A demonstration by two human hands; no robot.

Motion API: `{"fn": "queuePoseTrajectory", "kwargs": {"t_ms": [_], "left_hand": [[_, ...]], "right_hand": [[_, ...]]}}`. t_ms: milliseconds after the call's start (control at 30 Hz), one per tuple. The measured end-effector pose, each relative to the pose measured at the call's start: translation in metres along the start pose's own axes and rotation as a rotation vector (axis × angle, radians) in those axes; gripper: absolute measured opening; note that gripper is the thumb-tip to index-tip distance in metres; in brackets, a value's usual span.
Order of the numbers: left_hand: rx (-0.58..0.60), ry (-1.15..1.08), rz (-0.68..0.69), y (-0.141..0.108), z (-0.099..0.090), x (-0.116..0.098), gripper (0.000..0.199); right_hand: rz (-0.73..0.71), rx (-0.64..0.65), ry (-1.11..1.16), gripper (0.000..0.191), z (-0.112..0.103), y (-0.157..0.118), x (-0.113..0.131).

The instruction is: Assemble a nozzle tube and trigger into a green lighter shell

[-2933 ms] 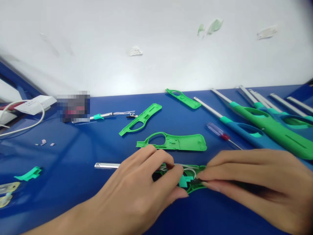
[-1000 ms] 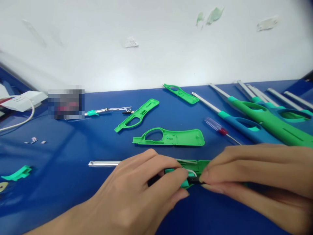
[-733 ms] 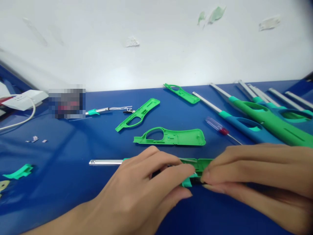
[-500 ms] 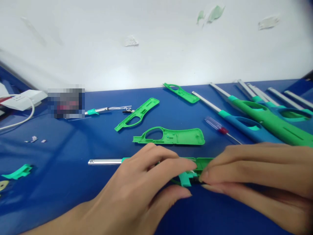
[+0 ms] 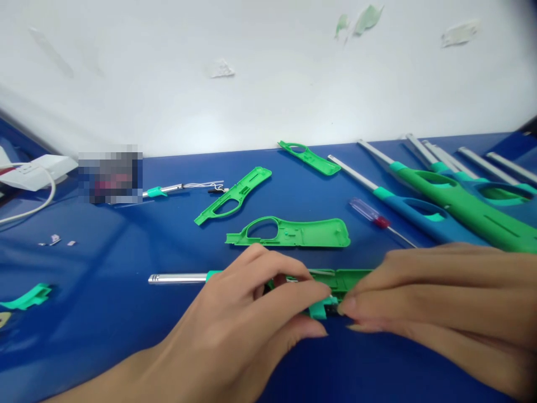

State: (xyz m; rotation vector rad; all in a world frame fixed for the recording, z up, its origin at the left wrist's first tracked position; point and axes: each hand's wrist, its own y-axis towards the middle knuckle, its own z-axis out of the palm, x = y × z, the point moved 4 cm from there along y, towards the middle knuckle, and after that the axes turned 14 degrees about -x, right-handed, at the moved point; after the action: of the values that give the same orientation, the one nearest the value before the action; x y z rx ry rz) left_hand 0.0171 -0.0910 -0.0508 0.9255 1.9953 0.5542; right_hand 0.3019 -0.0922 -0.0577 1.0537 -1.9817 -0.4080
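One turquoise piece [image 5: 318, 310] is lying within the curled left hand [image 5: 251, 313], nearer it than the right hand [image 5: 432, 299], which is reaching the black part [image 5: 331, 309]; hands apart, grips unclear, green shell [image 5: 354, 277] running lengthwise from hand to hand

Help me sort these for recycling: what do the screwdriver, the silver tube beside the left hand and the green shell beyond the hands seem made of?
Screwdriver: see-through handle and red collar, probably glossy plastic; thin grey shaft, likely metal.
Silver tube: likely polished metal, given bright streaked highlights.
Green shell: probably satin plastic, given even colour and thin ribs.
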Motion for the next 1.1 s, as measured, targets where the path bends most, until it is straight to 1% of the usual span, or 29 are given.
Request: {"fn": "queuePoseTrajectory", "kwargs": {"t_ms": [100, 233, 367, 533, 600, 700, 833, 933, 1000, 1100], "left_hand": [[0.006, -0.007, 0.004, 0.001, 0.001, 0.001, 0.008], [0.02, -0.015, 0.0, 0.004, 0.0, -0.002, 0.009], [0.003, -0.008, 0.005, 0.005, -0.001, -0.005, 0.007], [-0.003, -0.019, 0.004, 0.001, -0.001, -0.002, 0.008], [-0.019, -0.035, 0.004, 0.001, -0.001, -0.002, 0.008], [-0.03, -0.043, -0.015, 0.002, -0.001, -0.002, 0.01], [-0.041, -0.052, -0.012, 0.003, 0.002, -0.002, 0.01], [-0.035, -0.047, -0.019, 0.004, 0.001, -0.001, 0.009], [-0.024, -0.051, -0.02, 0.005, -0.001, -0.002, 0.007], [-0.007, -0.057, -0.029, 0.006, -0.003, -0.002, 0.007]], "right_hand": [[0.026, 0.005, 0.02, 0.028, -0.001, -0.004, -0.002], [0.053, 0.008, 0.034, 0.029, 0.0, -0.004, -0.003], [0.045, -0.01, 0.026, 0.027, 0.003, 0.003, -0.001], [0.027, -0.041, 0.033, 0.025, 0.004, 0.006, 0.0], [0.029, -0.019, 0.033, 0.024, 0.004, 0.006, 0.0], [0.022, -0.025, 0.052, 0.021, 0.005, 0.008, 0.0], [0.031, -0.062, 0.046, 0.027, 0.005, 0.008, 0.0], [0.023, -0.078, 0.024, 0.025, 0.006, 0.002, -0.002], [0.032, -0.116, 0.0, 0.024, 0.005, -0.006, -0.003], [0.044, -0.157, -0.027, 0.036, 0.005, -0.019, -0.004]]}}
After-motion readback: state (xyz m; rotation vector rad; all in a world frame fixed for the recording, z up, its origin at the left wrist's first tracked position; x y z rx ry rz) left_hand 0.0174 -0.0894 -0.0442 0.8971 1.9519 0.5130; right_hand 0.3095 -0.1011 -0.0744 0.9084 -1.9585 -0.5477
